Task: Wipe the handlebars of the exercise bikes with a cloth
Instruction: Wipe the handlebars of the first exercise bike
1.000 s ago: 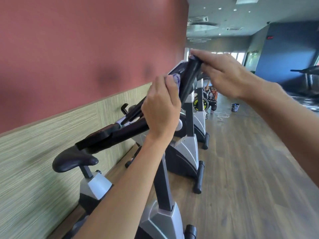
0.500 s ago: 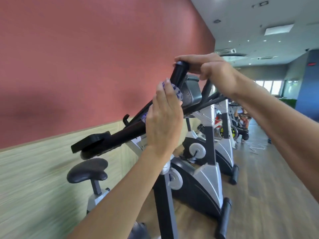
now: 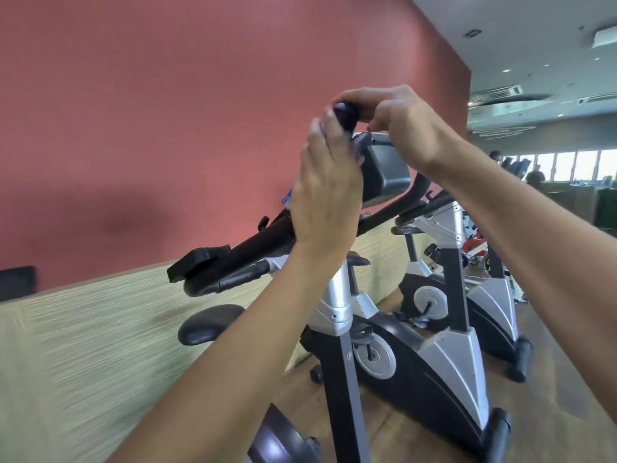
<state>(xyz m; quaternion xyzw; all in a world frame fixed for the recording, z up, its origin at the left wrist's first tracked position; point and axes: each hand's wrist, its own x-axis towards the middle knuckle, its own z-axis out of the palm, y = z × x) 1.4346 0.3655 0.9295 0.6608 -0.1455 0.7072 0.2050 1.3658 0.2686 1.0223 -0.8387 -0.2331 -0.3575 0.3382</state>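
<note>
left hand (image 3: 325, 198) centre frame, curled round the black handlebar (image 3: 253, 243) with the cloth (image 3: 287, 197) under its palm (only a purple edge shows) | right hand (image 3: 397, 125) above, gripping the handlebar's top end | exercise bike (image 3: 417, 369) lower right, by the red wall (image 3: 183, 111)

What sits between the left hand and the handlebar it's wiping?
A purple-patterned cloth, peeking out past the left hand against the black handlebar, in the head view.
</note>
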